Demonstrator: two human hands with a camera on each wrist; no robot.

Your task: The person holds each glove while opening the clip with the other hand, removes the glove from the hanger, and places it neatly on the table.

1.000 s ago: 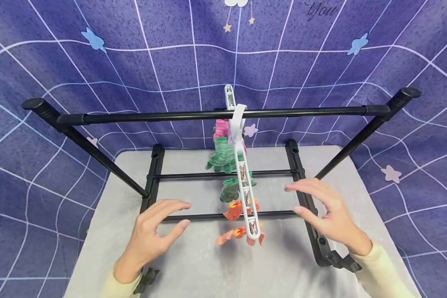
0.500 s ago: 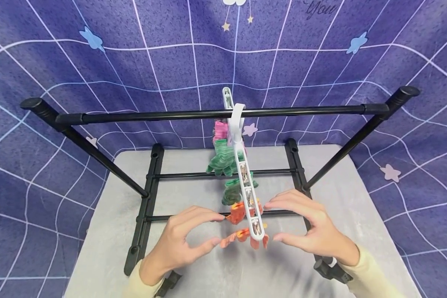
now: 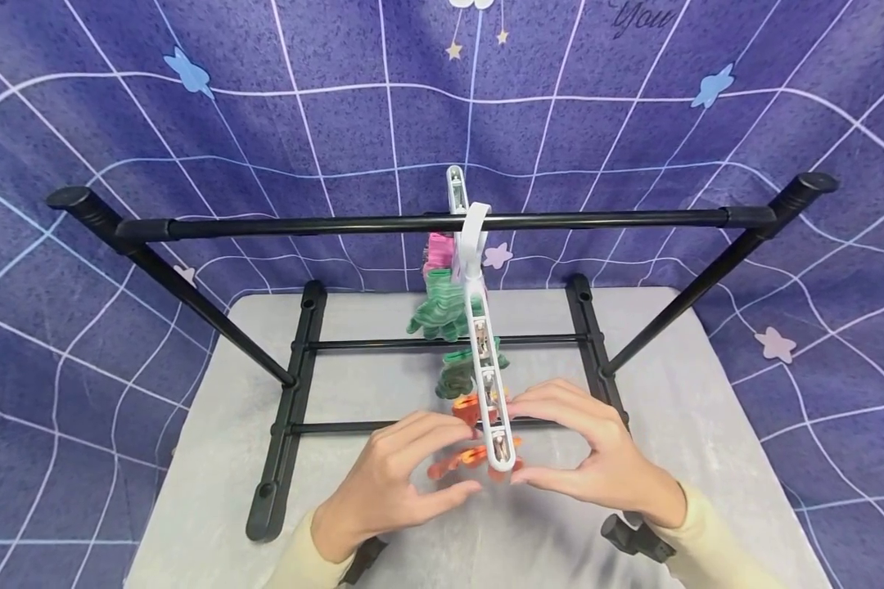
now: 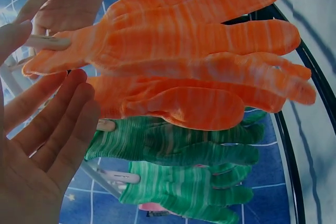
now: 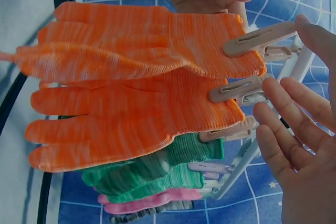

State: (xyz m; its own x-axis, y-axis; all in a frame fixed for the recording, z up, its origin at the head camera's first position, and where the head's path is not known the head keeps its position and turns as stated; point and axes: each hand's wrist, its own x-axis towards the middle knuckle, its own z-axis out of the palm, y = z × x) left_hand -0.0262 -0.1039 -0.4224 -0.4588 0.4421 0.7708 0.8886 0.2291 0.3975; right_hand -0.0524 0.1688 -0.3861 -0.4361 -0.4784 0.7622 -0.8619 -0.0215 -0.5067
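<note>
We see two orange knitted gloves with pale streaks, a near orange glove (image 4: 173, 35) and a far orange glove (image 5: 105, 124), hanging from the near end of a long white plastic hanger (image 3: 475, 288). A beige plastic clip (image 5: 260, 39) grips the cuff of the near one, and a second beige clip (image 5: 239, 88) grips the other.

The left hand (image 3: 394, 474) is just left of these gloves, its fingers loosely bent and its thumb well apart from them; it has hold of nothing. We find the right hand (image 3: 607, 458) just to their right, equally wide and without a grasp. Its fingertips are close beside the clips in the right wrist view, though we cannot tell whether they touch.

Farther along the hanger we see two streaked green knitted gloves (image 3: 442, 303), then a pink glove (image 3: 438, 252). The hanger's hook sits over the black crossbar (image 3: 302, 227) of a rack standing on the pale grey worktop (image 3: 442, 548), with a purple-blue gridded cloth (image 3: 265, 65) at the far side.
</note>
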